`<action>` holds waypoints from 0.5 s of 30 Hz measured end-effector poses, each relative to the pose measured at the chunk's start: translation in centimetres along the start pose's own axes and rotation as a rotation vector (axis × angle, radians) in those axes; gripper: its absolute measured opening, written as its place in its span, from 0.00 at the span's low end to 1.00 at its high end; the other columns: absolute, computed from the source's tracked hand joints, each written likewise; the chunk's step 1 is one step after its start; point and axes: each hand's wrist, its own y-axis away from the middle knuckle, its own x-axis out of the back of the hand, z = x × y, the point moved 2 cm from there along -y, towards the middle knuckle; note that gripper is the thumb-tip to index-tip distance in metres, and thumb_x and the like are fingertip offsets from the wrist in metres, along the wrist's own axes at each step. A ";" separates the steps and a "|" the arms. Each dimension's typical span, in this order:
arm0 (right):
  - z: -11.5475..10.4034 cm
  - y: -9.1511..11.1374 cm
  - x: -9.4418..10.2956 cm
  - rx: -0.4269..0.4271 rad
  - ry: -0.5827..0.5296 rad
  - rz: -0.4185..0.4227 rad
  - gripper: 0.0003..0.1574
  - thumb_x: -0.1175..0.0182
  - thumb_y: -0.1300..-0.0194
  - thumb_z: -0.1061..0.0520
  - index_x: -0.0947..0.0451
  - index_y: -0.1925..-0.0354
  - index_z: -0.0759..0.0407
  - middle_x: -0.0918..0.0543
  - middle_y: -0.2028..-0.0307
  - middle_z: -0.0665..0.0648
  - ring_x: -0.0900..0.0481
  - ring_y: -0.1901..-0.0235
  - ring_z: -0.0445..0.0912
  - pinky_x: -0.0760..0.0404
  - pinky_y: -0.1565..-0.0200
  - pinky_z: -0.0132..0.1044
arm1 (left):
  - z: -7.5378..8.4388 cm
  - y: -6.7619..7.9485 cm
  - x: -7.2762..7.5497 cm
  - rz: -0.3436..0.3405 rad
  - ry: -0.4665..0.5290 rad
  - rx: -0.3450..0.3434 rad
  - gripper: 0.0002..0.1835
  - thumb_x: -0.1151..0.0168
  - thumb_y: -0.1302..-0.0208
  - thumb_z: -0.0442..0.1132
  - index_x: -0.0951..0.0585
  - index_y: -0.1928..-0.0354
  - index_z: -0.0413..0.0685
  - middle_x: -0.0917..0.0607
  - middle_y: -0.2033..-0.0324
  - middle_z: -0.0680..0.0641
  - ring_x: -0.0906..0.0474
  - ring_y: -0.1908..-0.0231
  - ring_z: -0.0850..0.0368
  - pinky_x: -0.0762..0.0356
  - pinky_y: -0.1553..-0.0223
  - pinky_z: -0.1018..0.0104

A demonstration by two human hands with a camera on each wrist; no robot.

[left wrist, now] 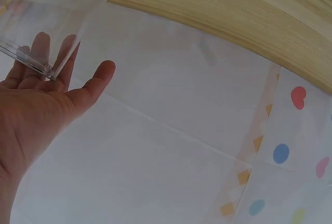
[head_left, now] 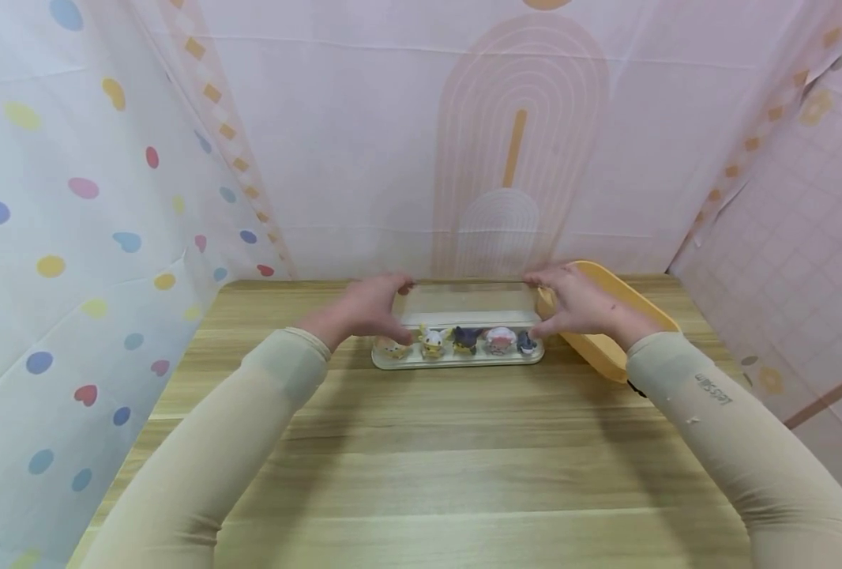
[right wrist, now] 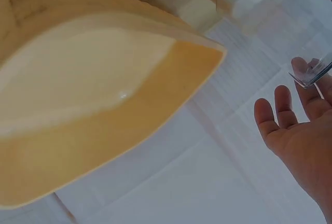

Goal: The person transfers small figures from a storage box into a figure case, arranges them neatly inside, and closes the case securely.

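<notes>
A long display case stands at the back of the wooden table. Its pale base [head_left: 456, 364] holds a row of several small figurines, among them a pink-and-white figurine [head_left: 500, 341] and a dark purple figurine [head_left: 466, 340]. Over them is a clear cover [head_left: 469, 299]. My left hand [head_left: 369, 308] is at the cover's left end, its straight fingers showing through the clear corner in the left wrist view, thumb spread away. At the opposite end is my right hand [head_left: 579, 304], with extended fingers right at the cover's edge [right wrist: 310, 80].
A yellow-orange tub [head_left: 623, 294] leans at the right, behind my right hand and forearm; its pale inside [right wrist: 78, 73] fills much of the right wrist view. Patterned cloth walls [head_left: 350, 142] close in the table [head_left: 456, 458] at the back and sides.
</notes>
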 end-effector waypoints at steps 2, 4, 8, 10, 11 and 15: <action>0.1 -0.1 -0.3 -0.003 0.014 -0.012 0.59 0.17 0.44 0.49 0.32 0.24 0.69 0.24 0.27 0.68 0.31 0.26 0.66 0.35 0.23 0.65 | -0.1 0.0 -0.3 -0.005 0.003 0.009 0.56 0.16 0.47 0.51 0.34 0.20 0.44 0.24 0.26 0.39 0.27 0.27 0.37 0.30 0.26 0.38; 0.4 -0.1 -0.7 -0.012 0.038 -0.028 0.58 0.18 0.43 0.48 0.32 0.24 0.68 0.24 0.27 0.68 0.31 0.26 0.67 0.35 0.24 0.65 | -0.3 0.0 -0.5 -0.008 -0.001 0.017 0.56 0.16 0.47 0.52 0.35 0.20 0.46 0.25 0.24 0.40 0.29 0.25 0.37 0.32 0.24 0.37; 0.7 -0.1 -1.0 -0.021 0.065 -0.048 0.57 0.19 0.41 0.45 0.31 0.24 0.67 0.25 0.26 0.69 0.33 0.26 0.69 0.36 0.24 0.67 | -0.8 0.2 -0.6 0.002 -0.019 0.012 0.56 0.16 0.46 0.56 0.35 0.19 0.47 0.28 0.22 0.41 0.32 0.23 0.36 0.38 0.22 0.33; 0.9 0.0 -1.0 -0.024 0.056 -0.050 0.57 0.20 0.40 0.42 0.31 0.24 0.66 0.26 0.25 0.70 0.35 0.25 0.70 0.37 0.24 0.68 | -1.2 0.3 -0.6 0.010 -0.018 0.009 0.57 0.16 0.46 0.58 0.35 0.19 0.47 0.28 0.22 0.41 0.32 0.23 0.36 0.39 0.22 0.33; 1.0 0.0 -1.0 -0.026 0.048 -0.048 0.57 0.21 0.39 0.41 0.31 0.24 0.66 0.27 0.25 0.70 0.36 0.24 0.71 0.38 0.24 0.68 | -1.4 0.4 -0.6 0.016 -0.020 0.006 0.57 0.17 0.45 0.59 0.35 0.19 0.47 0.27 0.22 0.41 0.32 0.23 0.36 0.38 0.22 0.33; 1.0 0.0 -0.8 -0.017 0.032 -0.045 0.53 0.26 0.34 0.37 0.30 0.24 0.64 0.27 0.25 0.70 0.39 0.22 0.72 0.42 0.22 0.70 | -2.4 0.8 -0.7 0.034 0.006 0.009 0.55 0.20 0.43 0.63 0.34 0.19 0.46 0.27 0.23 0.40 0.31 0.24 0.36 0.35 0.23 0.36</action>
